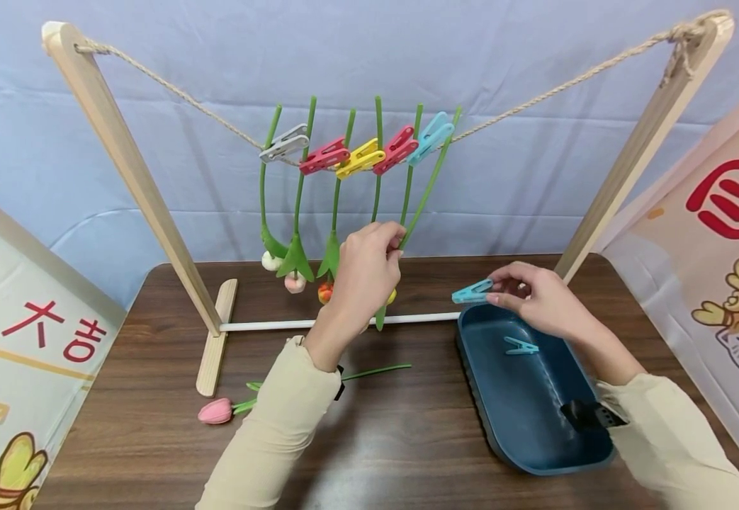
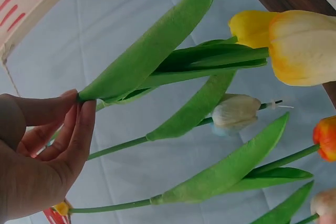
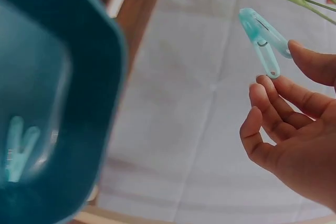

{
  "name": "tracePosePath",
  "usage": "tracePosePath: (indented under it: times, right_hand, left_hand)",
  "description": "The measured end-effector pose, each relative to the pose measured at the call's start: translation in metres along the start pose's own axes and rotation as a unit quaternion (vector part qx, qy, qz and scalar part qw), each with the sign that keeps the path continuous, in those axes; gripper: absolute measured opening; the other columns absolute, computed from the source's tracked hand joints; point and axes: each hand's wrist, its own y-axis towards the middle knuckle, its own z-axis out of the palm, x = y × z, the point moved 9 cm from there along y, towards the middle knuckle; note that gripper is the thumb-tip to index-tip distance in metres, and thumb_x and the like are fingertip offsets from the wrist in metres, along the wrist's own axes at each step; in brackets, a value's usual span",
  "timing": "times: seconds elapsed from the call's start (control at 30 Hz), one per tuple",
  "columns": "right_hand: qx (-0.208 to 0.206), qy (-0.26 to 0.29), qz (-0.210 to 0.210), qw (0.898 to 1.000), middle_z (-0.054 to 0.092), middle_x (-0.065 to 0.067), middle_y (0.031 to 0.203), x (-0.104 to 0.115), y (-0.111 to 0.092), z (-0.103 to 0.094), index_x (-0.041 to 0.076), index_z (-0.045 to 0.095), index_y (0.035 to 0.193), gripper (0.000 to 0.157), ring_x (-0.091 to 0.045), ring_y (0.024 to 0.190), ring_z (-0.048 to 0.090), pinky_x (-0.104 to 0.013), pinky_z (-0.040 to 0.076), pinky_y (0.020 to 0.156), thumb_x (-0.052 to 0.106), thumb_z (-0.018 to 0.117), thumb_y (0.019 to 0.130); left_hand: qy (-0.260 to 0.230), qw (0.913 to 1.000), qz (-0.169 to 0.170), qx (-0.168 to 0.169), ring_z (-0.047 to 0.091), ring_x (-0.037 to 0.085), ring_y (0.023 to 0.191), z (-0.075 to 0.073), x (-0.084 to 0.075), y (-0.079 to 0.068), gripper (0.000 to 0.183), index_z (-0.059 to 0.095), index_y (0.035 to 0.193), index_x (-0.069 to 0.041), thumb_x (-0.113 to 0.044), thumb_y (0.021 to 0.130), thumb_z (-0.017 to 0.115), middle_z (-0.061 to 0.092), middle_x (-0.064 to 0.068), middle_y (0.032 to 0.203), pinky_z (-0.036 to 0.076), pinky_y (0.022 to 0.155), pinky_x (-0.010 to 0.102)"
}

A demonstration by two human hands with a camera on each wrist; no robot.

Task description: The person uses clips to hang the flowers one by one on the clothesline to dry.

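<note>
My left hand (image 1: 365,265) pinches the green stem of an artificial tulip (image 1: 433,173), just where its leaves begin. The stem's top end reaches up beside the blue clothespin (image 1: 431,138) at the right of the row; whether it touches the rope is unclear. In the left wrist view, the held tulip's bloom (image 2: 303,48) looks white and yellow. Between thumb and fingers, my right hand (image 1: 544,297) holds a light blue clothespin (image 1: 472,292) above the basin's far edge. Other tulips (image 1: 297,205) hang bloom-down from the rope (image 1: 178,92), under grey, red, yellow and blue clothespins.
A wooden frame with left post (image 1: 130,170) and right post (image 1: 650,142) carries the rope. A white bar (image 1: 267,326) runs low across it. One pink tulip (image 1: 216,411) lies on the table, partly under my left sleeve. Inside the dark blue basin (image 1: 503,418) lies another blue clothespin (image 1: 521,346).
</note>
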Motion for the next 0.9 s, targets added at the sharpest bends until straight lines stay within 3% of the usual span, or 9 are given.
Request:
tracePosePath:
  times: [0.2, 0.47, 0.73, 0.9]
  right_hand:
    - [-0.019, -0.015, -0.015, 1.000, 0.058, -0.005, 0.081, 0.027, 0.018, -0.022, 0.001, 0.064, 0.098, 0.015, -0.015, 0.069, 0.051, -0.022, 0.042, 0.060, 0.010, 0.063, 0.086]
    - [-0.090, -0.047, -0.060, 0.993, 0.059, -0.005, 0.075, 0.075, 0.043, -0.066, 0.000, 0.067, 0.088, 0.009, -0.011, 0.064, 0.048, -0.018, 0.037, 0.057, 0.006, 0.068, 0.081]
    - [-0.149, -0.079, -0.061, 0.984, 0.059, 0.000, 0.068, 0.108, 0.062, -0.112, -0.002, 0.069, 0.086, 0.012, -0.005, 0.055, 0.044, -0.016, 0.032, 0.050, 0.009, 0.068, 0.082]
    - [-0.156, -0.115, -0.057, 0.979, 0.062, -0.006, 0.074, 0.122, 0.072, -0.128, -0.003, 0.069, 0.089, 0.016, -0.003, 0.055, 0.044, -0.016, 0.033, 0.052, 0.012, 0.065, 0.085]
  left_hand:
    - [0.006, 0.9999, -0.012, -0.001, 0.060, 0.020, 0.077, 0.002, 0.000, 0.002, 0.015, 0.068, 0.095, -0.002, 0.003, 0.082, 0.062, 0.064, 0.007, 0.083, 0.047, 0.070, 0.037]
    - [0.002, 0.9999, -0.009, -0.009, 0.061, 0.019, 0.076, 0.003, -0.003, 0.002, 0.016, 0.068, 0.095, -0.002, 0.003, 0.082, 0.062, 0.064, 0.006, 0.083, 0.048, 0.068, 0.036]
    - [-0.004, 0.9998, -0.016, -0.007, 0.060, 0.018, 0.075, 0.004, -0.004, 0.001, 0.015, 0.069, 0.093, -0.003, 0.003, 0.082, 0.062, 0.064, 0.006, 0.081, 0.047, 0.067, 0.035]
    - [-0.005, 0.9998, -0.021, -0.003, 0.060, 0.019, 0.074, 0.005, -0.004, 0.001, 0.015, 0.069, 0.094, -0.002, 0.003, 0.081, 0.063, 0.063, 0.006, 0.080, 0.047, 0.067, 0.035]
